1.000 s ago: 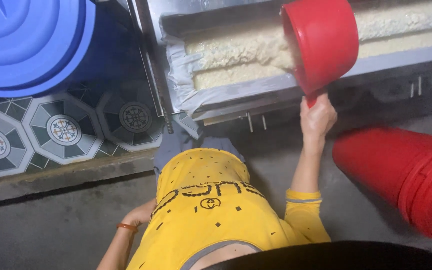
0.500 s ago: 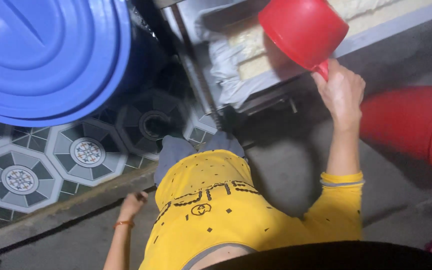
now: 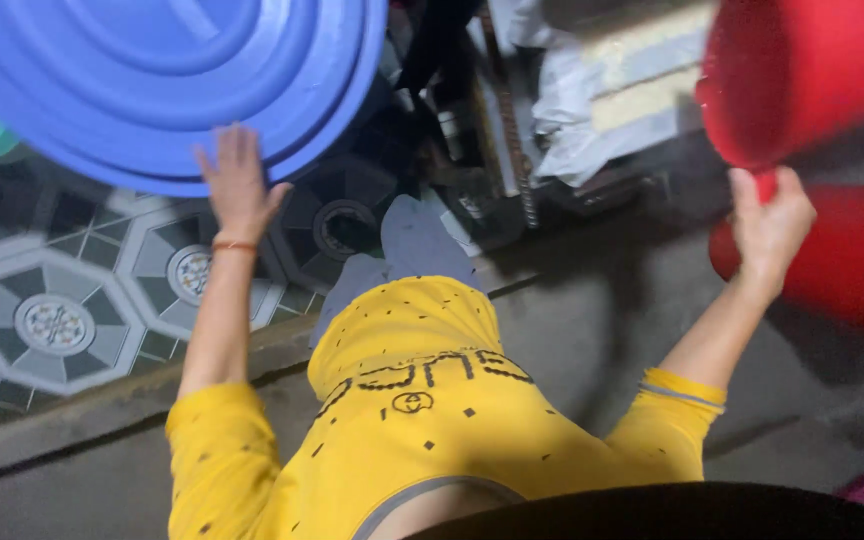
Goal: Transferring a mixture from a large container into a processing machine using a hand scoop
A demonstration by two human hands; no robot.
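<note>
My right hand (image 3: 770, 222) grips the short handle of a red scoop bucket (image 3: 797, 75), held up at the upper right. My left hand (image 3: 237, 185) is raised with fingers spread, its fingertips at the rim of a big round blue lid (image 3: 152, 80) on a barrel at the upper left. An orange band sits on the left wrist. Whether the palm touches the lid is unclear. My yellow shirt (image 3: 422, 420) fills the lower middle.
A metal tray lined with white plastic (image 3: 592, 130), holding a pale mass, lies at the top centre-right. A red barrel (image 3: 852, 265) lies on its side at the right. Patterned tiles (image 3: 62, 300) cover the floor at left; grey concrete (image 3: 572, 330) lies beyond a step.
The view swung left and down. My left hand rose from my side up to the blue lid. My right hand carried the red scoop away from the tray.
</note>
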